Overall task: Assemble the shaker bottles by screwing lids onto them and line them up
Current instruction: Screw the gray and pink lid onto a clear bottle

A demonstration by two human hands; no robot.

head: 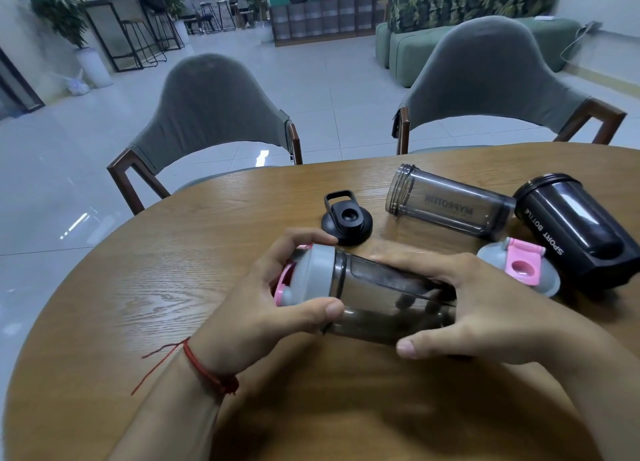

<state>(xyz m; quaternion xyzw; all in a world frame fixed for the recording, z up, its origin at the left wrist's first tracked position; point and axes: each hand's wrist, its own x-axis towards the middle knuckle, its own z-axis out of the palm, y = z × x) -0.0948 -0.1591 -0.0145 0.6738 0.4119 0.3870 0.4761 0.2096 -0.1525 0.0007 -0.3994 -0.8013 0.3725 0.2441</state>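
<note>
1. You hold a smoky translucent shaker bottle (388, 298) on its side, just above the round wood-grain table (138, 305), near the table's edge closest to you.
2. Its grey lid (320, 273) with a pink flip cap (282, 284) sits on the bottle's neck, pointing left; how far it is threaded on cannot be told.
3. Your left hand (277, 305) cups the lid: thumb pressed on the near side, index finger curled over the top. A red string bracelet (207, 370) circles that wrist.
4. Your right hand (485, 305) is clamped around the bottle's body, fingers over the far side, thumb underneath toward you.
5. Beyond your left fingers: a loose black lid (346, 221), matte, with a carry loop, flat on the table.
6. Beyond your right hand: a clear grey MYPROTEIN bottle (450, 204) lying down, threaded mouth open.
7. Right of your right hand: a second grey-and-pink lid (519, 270) touching a glossy black SPORT BOTTLE (575, 228), tipped over.
</note>
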